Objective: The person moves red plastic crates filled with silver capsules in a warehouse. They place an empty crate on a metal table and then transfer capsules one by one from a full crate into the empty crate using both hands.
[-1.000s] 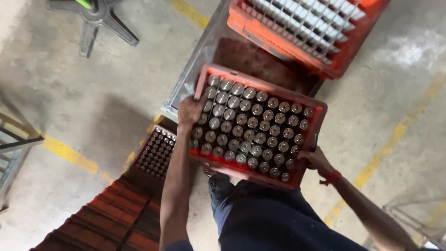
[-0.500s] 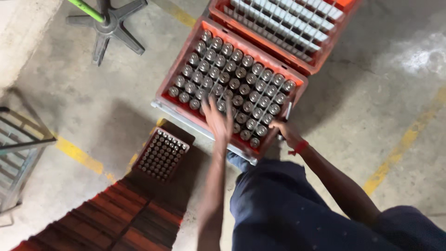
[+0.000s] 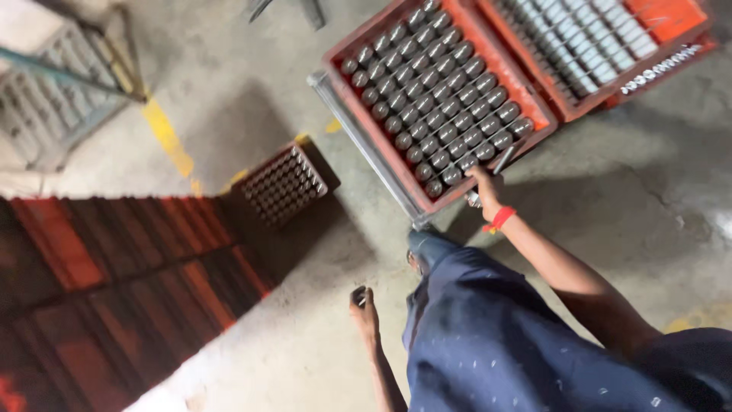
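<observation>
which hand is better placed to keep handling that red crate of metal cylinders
Right, probably. The right hand rests on the near rim of the red crate of metal cylinders. The left hand hangs low beside the leg, apart from the crate.

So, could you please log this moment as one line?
right hand: on red crate edge | left hand: free, hanging | crate: on metal stand

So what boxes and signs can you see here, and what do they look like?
Red crate: rectangular, under the right hand, full of grey metal cylinders.
Second red-orange crate: top right, touching the first, holds pale rods.
Small dark crate: on the floor, left of the first.
Left hand: empty.
No signs or screens.
</observation>
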